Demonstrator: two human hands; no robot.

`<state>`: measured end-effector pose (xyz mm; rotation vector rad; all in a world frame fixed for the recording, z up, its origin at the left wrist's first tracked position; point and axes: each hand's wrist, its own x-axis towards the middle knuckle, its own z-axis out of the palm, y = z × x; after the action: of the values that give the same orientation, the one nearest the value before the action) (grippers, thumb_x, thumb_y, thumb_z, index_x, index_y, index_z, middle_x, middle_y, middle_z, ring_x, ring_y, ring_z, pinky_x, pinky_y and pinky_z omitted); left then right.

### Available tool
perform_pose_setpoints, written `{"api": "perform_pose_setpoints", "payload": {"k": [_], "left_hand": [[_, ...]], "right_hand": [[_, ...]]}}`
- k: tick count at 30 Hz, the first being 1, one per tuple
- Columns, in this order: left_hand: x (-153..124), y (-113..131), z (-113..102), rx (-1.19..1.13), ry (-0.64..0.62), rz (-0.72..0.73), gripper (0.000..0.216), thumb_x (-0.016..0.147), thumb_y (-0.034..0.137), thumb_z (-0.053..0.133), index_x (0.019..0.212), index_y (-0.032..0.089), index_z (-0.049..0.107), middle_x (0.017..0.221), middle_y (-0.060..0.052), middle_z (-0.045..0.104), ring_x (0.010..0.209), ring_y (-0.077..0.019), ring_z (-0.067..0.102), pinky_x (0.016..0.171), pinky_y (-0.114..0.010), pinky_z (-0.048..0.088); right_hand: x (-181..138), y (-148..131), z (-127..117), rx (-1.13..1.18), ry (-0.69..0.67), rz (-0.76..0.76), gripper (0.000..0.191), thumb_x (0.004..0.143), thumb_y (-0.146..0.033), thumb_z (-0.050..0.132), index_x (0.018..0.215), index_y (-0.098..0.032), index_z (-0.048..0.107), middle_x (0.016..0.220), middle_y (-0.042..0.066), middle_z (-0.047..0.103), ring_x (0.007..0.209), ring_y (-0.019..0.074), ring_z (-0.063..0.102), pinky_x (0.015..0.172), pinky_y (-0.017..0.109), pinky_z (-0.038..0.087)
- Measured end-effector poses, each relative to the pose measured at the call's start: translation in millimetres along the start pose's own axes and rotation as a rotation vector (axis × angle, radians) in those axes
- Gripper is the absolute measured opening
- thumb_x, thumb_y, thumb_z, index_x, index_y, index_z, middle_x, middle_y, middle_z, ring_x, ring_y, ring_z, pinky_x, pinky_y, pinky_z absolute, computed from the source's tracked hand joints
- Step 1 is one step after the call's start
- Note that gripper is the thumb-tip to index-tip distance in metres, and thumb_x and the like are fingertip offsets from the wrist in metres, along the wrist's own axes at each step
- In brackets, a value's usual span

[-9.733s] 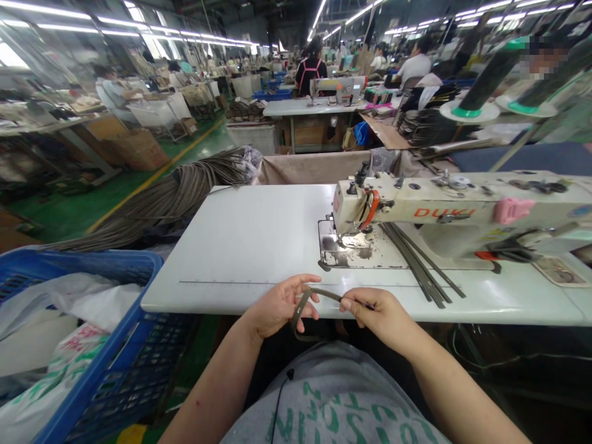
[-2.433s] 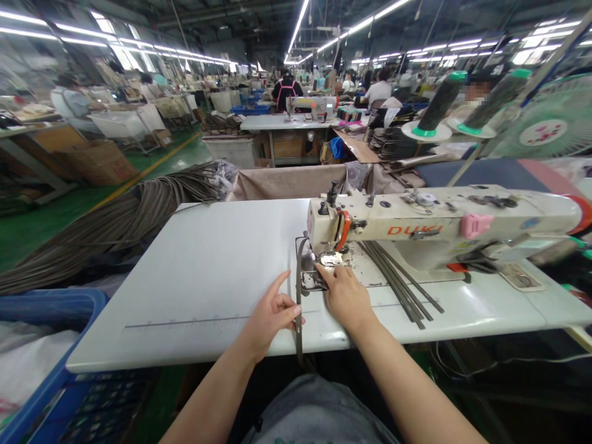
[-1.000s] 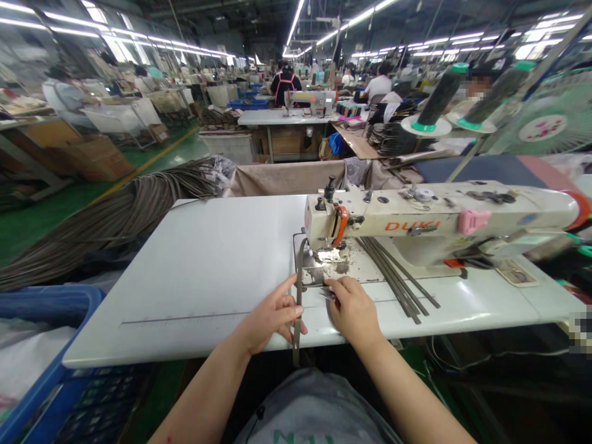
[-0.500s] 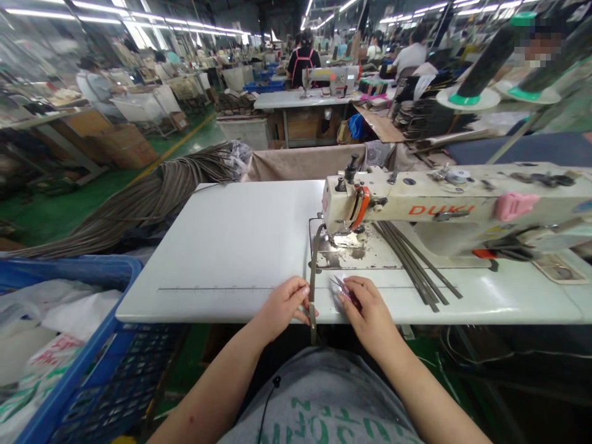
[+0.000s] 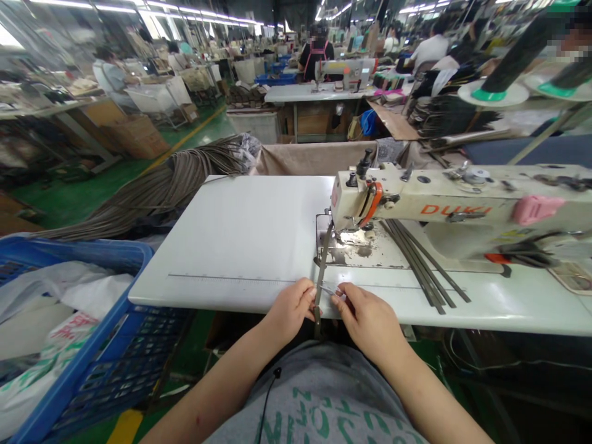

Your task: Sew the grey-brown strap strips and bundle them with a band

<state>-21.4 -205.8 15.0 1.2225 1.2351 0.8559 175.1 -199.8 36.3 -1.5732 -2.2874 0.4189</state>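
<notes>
A narrow grey-brown strap (image 5: pixel 323 265) runs from under the head of the cream sewing machine (image 5: pixel 444 203) down over the front edge of the white table (image 5: pixel 240 240). My left hand (image 5: pixel 290 308) pinches the strap at the table's edge. My right hand (image 5: pixel 370 317) is closed on small thread snips (image 5: pixel 330 290), whose tips point at the strap just beside my left fingers.
Several loose straps (image 5: pixel 423 262) lie on the table right of the needle plate. A thick bundle of straps (image 5: pixel 152 191) hangs off the far left corner. A blue crate (image 5: pixel 111 351) with white bags stands at my left. Other people work at tables behind.
Both hands have drawn back from the needle plate to the table's front edge. My right hand has picked up the snips and brought them against the strap held by my left hand.
</notes>
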Motion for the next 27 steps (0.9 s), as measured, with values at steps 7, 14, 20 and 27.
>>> {"api": "perform_pose_setpoints", "payload": {"k": [7, 14, 20, 27], "left_hand": [[-7, -5, -1, 0.073, 0.028, -0.002, 0.030, 0.098, 0.049, 0.048, 0.085, 0.022, 0.051, 0.080, -0.004, 0.066, 0.073, -0.0227, 0.072, 0.064, -0.035, 0.062], [-11, -2, -1, 0.146, -0.014, 0.023, 0.028, 0.099, 0.043, 0.047, 0.085, 0.020, 0.055, 0.080, -0.004, 0.063, 0.071, -0.0181, 0.068, 0.056, -0.028, 0.062], [-12, -1, 0, 0.104, -0.050, -0.004, 0.027, 0.098, 0.040, 0.048, 0.084, 0.018, 0.056, 0.077, -0.003, 0.062, 0.069, -0.0151, 0.066, 0.055, -0.023, 0.061], [-14, -3, -1, 0.071, -0.030, 0.008, 0.032, 0.098, 0.046, 0.047, 0.086, 0.017, 0.054, 0.077, -0.001, 0.061, 0.064, -0.0125, 0.064, 0.055, -0.024, 0.062]], "right_hand": [[-1, -4, 2, 0.036, -0.043, 0.008, 0.020, 0.103, -0.037, 0.047, 0.097, -0.024, 0.062, 0.087, 0.004, 0.078, 0.079, 0.0238, 0.072, 0.065, 0.032, 0.041], [0, -6, 10, 0.071, -0.059, 0.074, 0.026, 0.105, -0.040, 0.043, 0.096, -0.024, 0.061, 0.086, 0.005, 0.077, 0.076, 0.0244, 0.072, 0.063, 0.031, 0.041], [0, 0, 18, 0.169, -0.019, 0.116, 0.031, 0.105, -0.042, 0.040, 0.094, -0.024, 0.063, 0.081, 0.005, 0.075, 0.073, 0.0233, 0.069, 0.062, 0.030, 0.043], [-7, 0, 9, 0.162, 0.020, 0.071, 0.031, 0.105, -0.044, 0.041, 0.095, -0.025, 0.063, 0.083, 0.004, 0.076, 0.073, 0.0221, 0.068, 0.063, 0.030, 0.043]]}}
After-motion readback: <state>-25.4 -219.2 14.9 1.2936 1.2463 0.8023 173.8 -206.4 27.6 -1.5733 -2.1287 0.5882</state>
